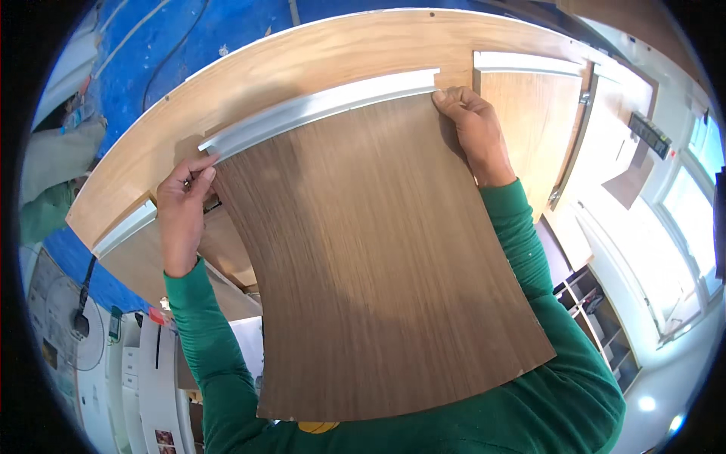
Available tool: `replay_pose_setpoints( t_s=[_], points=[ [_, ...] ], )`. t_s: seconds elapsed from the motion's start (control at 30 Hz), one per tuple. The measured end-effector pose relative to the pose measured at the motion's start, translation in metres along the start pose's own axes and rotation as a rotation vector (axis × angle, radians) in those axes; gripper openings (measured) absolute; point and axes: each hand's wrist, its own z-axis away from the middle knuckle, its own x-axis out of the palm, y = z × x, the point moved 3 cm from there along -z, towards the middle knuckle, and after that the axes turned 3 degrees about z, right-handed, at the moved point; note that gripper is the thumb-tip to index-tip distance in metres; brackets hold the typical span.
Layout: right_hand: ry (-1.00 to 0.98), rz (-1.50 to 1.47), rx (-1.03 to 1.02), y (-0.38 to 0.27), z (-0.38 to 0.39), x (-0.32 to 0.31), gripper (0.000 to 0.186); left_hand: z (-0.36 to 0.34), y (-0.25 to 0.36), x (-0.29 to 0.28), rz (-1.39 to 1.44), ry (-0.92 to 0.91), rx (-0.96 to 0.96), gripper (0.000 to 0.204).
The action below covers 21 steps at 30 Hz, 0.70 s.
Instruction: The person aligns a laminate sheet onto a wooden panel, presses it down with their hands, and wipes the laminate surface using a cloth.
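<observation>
A large wood-grain panel fills the middle of the view, with a white profile strip along its top edge. My left hand pinches the panel's upper left corner, just below the strip's end. My right hand grips the upper right corner, thumb on the face and other fingers partly hidden. Behind them is a lighter wooden cabinet frame, with a similar strip-topped door to the right and another strip at the lower left, beside my left hand.
Blue sheeting lies beyond the cabinet. A black cord with a plug hangs at the lower left, near white drawers. Windows, open shelving and a dark elongated item are on the right.
</observation>
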Motion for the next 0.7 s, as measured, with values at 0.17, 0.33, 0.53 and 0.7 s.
replay_pose_setpoints(
  t_s=[0.17, 0.33, 0.53, 0.7],
  points=[
    [-0.007, 0.043, 0.004, 0.001, -0.004, 0.003, 0.028, 0.000, -0.003, -0.001, 0.008, -0.013, 0.035, 0.021],
    [0.015, 0.074, -0.037, 0.004, 0.002, 0.002, 0.031, 0.000, -0.005, 0.001, 0.049, -0.001, 0.041, 0.020],
    [0.087, 0.298, -0.262, -0.013, 0.003, -0.010, 0.033, 0.002, -0.006, 0.002, 0.087, -0.010, 0.060, 0.020],
    [0.107, 0.388, -0.209, -0.013, -0.006, -0.014, 0.034, 0.000, -0.007, 0.001, 0.077, -0.026, 0.087, 0.020]
  ],
)
